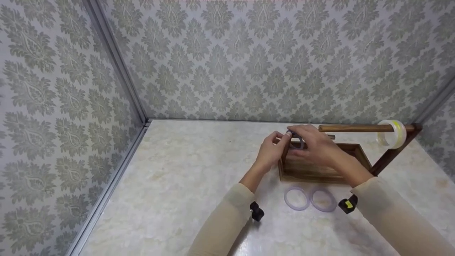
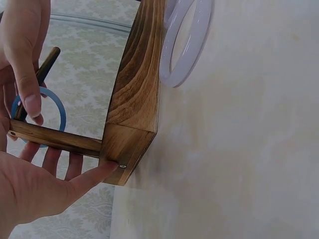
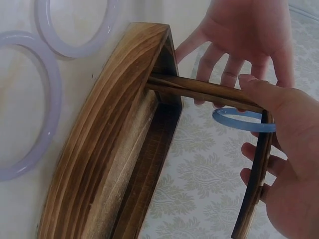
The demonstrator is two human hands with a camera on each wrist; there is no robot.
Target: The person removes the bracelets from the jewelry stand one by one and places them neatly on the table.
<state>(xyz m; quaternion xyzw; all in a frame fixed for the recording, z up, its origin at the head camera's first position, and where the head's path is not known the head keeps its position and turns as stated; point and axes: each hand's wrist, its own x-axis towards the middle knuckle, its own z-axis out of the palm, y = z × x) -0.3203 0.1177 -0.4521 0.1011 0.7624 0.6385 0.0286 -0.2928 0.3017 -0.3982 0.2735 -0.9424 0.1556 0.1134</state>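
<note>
A blue bangle (image 3: 241,124) encircles the short wooden arm (image 3: 251,194) of a stand, close to its upright post (image 3: 204,92). My right hand (image 1: 314,144) has its fingers curled about this arm and holds the bangle there; its thumb (image 3: 261,89) lies by the post's top. From the other side my left hand (image 1: 272,151) grips the post, fingers behind it, one fingertip touching the wooden tray (image 2: 134,99) at the stand's base. Two pale lilac bangles (image 1: 296,199) (image 1: 323,200) lie on the table in front of the tray. Part of the blue bangle is hidden by my right hand.
At the right a taller post (image 1: 394,153) carries a longer wooden arm (image 1: 352,128), with clear and yellowish bangles (image 1: 399,135) hanging near its post end. The marbled table (image 1: 185,185) meets patterned walls (image 1: 227,64) at the back and left.
</note>
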